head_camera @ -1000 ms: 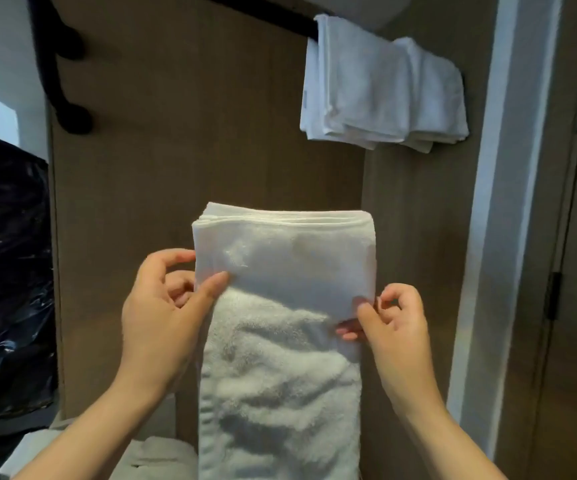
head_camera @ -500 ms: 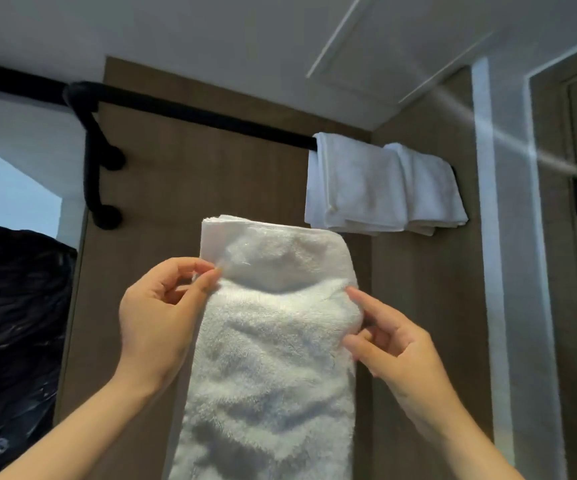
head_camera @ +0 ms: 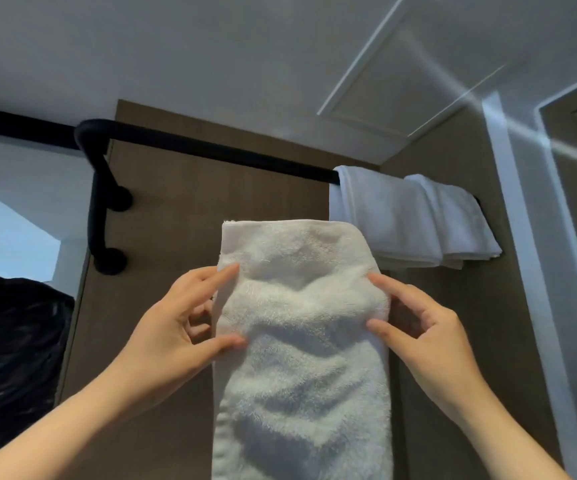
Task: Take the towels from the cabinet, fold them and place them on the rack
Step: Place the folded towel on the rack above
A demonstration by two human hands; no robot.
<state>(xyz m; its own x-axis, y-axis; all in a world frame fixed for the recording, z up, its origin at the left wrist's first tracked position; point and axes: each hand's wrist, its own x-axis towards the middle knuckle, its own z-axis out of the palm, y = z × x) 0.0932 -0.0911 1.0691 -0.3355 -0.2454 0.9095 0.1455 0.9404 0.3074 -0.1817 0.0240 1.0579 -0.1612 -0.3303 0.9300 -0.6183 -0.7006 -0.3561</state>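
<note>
Towel (head_camera: 300, 341), folded, raised higher than a second ago, top edge now near black rack (head_camera: 217, 152), just left of two hung towels (head_camera: 404, 220). Pinched at both side edges by left hand (head_camera: 172, 337) and right hand (head_camera: 429, 341). Draping probably next. Wood panel (head_camera: 176, 220) behind, white ceiling (head_camera: 210, 46) above, black bag (head_camera: 13, 341) left.

Dim, soft indoor light; a pale glare streak slashes across the ceiling (head_camera: 210, 46) upper right, cool brightness far left, verticals lean, mild softness overall.

3 towels (head_camera: 300, 358) (2 hung), 1 blk rack (head_camera: 210, 152), 2 hands (head_camera: 172, 337)
</note>
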